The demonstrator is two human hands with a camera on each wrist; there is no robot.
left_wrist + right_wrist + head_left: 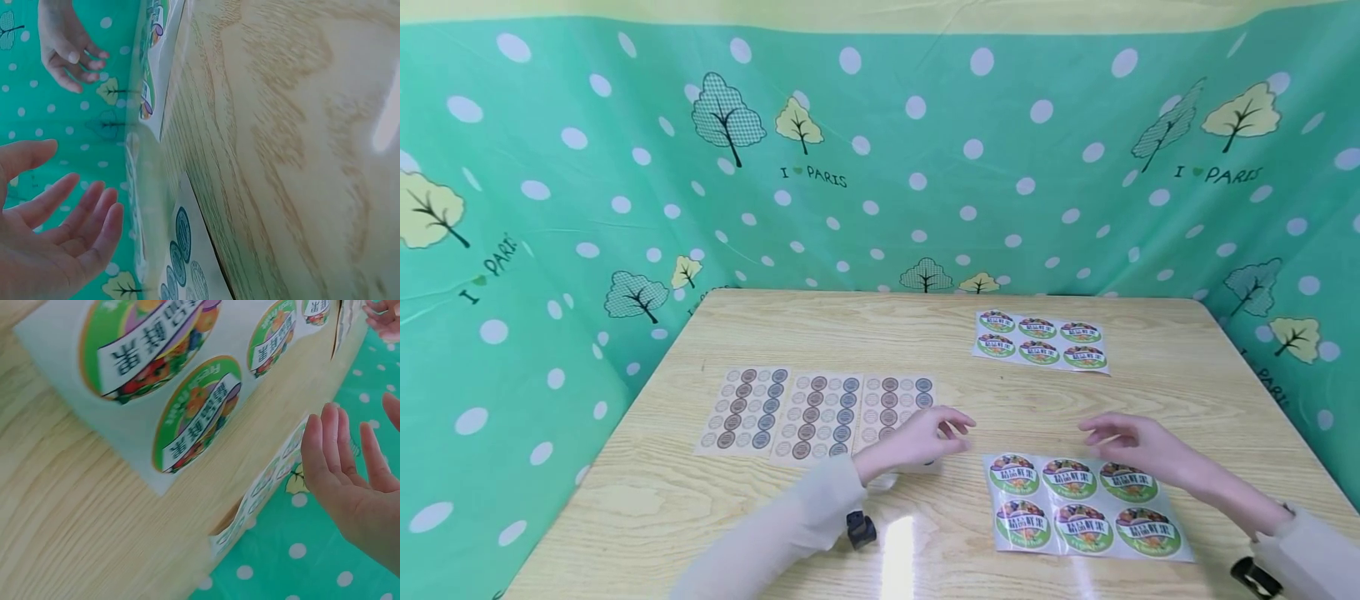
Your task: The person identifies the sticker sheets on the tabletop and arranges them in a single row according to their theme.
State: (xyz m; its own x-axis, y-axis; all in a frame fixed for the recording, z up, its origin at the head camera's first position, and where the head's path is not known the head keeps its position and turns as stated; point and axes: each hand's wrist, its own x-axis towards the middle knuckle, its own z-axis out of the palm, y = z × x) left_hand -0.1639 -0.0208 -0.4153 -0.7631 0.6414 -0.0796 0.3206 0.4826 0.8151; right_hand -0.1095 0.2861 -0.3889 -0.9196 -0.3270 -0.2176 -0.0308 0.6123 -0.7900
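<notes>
My left hand [925, 435] hovers over the right end of the row of round-label sheets, fingers loosely bent and nothing in them. In the left wrist view that hand [62, 231] shows its fingers spread and relaxed. Above the back edge of the near fruit sticker sheet [1048, 533] is my right hand [1142, 446], also holding nothing. The right wrist view shows this hand [356, 469] with fingers extended. The near sheet carries oval green-rimmed stickers with fruit pictures and lettering. The rightmost round-label sheet [880, 392] is partly hidden under my left hand and forearm.
A second fruit sticker sheet [1048, 333] lies at the back right of the wooden table [647, 517]. Two more round-label sheets, a middle one [790, 417] and a left one [718, 408], lie side by side. A green dotted curtain [880, 208] hangs behind the table.
</notes>
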